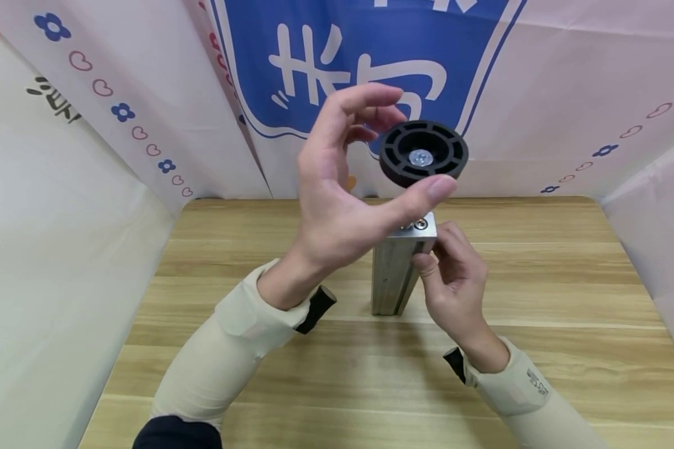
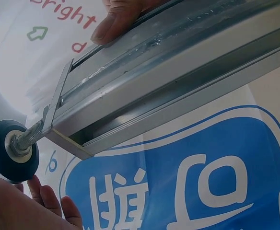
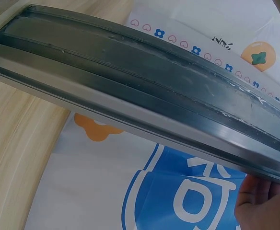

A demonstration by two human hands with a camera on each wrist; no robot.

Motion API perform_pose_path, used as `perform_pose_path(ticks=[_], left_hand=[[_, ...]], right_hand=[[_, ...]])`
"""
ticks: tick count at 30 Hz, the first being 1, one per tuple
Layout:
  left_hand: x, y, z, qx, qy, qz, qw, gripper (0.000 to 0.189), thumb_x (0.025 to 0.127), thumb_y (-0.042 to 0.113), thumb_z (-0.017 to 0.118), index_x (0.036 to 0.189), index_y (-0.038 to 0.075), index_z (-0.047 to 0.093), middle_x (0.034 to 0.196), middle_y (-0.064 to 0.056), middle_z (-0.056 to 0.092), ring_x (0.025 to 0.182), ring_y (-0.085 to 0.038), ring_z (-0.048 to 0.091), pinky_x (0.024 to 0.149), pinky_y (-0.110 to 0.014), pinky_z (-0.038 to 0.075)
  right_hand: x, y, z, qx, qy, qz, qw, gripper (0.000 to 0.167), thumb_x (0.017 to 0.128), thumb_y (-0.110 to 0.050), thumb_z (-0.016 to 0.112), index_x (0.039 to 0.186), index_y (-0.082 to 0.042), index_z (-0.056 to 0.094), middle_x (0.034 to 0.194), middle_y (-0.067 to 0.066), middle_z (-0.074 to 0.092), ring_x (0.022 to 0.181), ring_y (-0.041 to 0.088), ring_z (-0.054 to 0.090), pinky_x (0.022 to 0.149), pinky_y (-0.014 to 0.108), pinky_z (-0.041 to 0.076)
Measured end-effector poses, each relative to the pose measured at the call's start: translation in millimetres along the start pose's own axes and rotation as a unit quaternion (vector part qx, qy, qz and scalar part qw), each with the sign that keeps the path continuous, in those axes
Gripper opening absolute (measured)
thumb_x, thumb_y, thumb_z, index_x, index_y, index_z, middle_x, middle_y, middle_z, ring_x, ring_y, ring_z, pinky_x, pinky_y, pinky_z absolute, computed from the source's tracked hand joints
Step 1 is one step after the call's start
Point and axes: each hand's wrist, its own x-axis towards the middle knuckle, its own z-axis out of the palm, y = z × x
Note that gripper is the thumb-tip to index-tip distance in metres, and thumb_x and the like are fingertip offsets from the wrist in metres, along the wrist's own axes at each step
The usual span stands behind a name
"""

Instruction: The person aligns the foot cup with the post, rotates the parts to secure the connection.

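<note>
An aluminium profile (image 1: 394,274) stands upright on the table. A black round levelling foot (image 1: 424,153) sits above its top end, on a threaded rod (image 2: 32,135) that enters the end plate (image 2: 58,103). My left hand (image 1: 342,181) is spread around the foot: the thumb lies along its near rim, while the index finger arches over the far side with a gap to it. In the left wrist view the other fingertips show close under the rim. My right hand (image 1: 457,280) grips the profile's right side near the top, thumb in front and fingers behind.
The wooden table (image 1: 550,299) extends around the profile. Behind it hangs a white cloth (image 1: 573,81) with a blue printed sign, and white sheets (image 1: 50,249) close off the sides. Black wrist mounts (image 1: 317,310) stick out from both cuffs.
</note>
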Motion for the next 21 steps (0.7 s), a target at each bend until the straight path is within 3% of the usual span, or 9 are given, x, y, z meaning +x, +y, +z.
perform_pose_path(ticks=[9,16,21], left_hand=[[-1.1,-0.9,-2.6,-0.037,-0.004,-0.007,0.9993,0.061,0.073,0.006,0.080,0.123,-0.018,0.054,0.115,-0.030,0.069,0.106,-0.022,0.063,0.091,-0.037,0.049],[-3.2,-1.7,-4.3,-0.043,-0.001,-0.014,0.9990,0.057,0.078,0.015,0.073,0.121,-0.017,0.053,0.115,-0.031,0.073,0.105,-0.027,0.069,0.085,-0.030,0.035],[-2.5,-1.9,-4.4,-0.058,-0.009,-0.009,0.9982,0.052,0.081,0.015,0.068,0.119,-0.017,0.054,0.115,-0.033,0.073,0.100,-0.029,0.072,0.084,-0.030,0.035]], right_hand=[[0.0,-0.1,0.8,-0.007,-0.003,0.004,1.0000,0.049,0.098,-0.029,0.071,0.100,0.019,0.063,0.091,0.000,0.054,0.084,0.012,0.049,0.070,0.019,0.044],[-0.3,-0.2,1.2,-0.009,0.000,0.003,1.0000,0.049,0.098,-0.029,0.071,0.099,0.019,0.064,0.090,0.000,0.054,0.083,0.011,0.049,0.070,0.019,0.044],[-0.4,-0.5,1.5,-0.012,0.002,0.004,0.9999,0.050,0.098,-0.029,0.071,0.100,0.020,0.064,0.090,-0.001,0.055,0.082,0.011,0.049,0.070,0.019,0.044]])
